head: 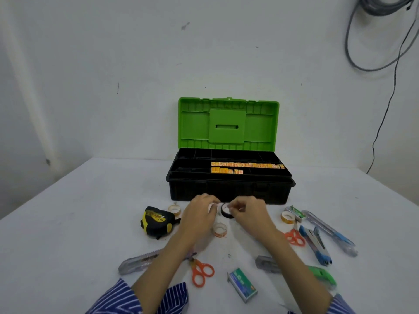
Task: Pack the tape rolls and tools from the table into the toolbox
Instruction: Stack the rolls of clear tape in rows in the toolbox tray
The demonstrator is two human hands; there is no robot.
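Your left hand (pixel 200 209) and right hand (pixel 246 210) are meeting near the middle of the table (pixel 68 245), just in front of the toolbox (pixel 229 189). Your right hand's grip is closing around a black tape roll (pixel 224 211), fingers curled over its right side, while your left hand's fingers are curling around something small and white that you cannot make out clearly. The toolbox is sitting toward the far edge with its green lid (pixel 227 123) standing open and rows of small orange boxes (pixel 244 167) lying in its black tray. A clear tape roll (pixel 219 230) is lying between your wrists, another (pixel 174 210) is resting beside the yellow-and-black tape measure (pixel 156 222) on the left, and a third (pixel 287 217) is sitting to the right. Orange scissors (pixel 201 271) are lying toward the near edge, a second pair (pixel 294 237) to the right, next to a blue stapler (pixel 316 245) and a blue utility knife (pixel 328 231). A staples box (pixel 242 284), a green cutter (pixel 322 275) and a grey utility knife (pixel 138 261) are lying along the near edge.
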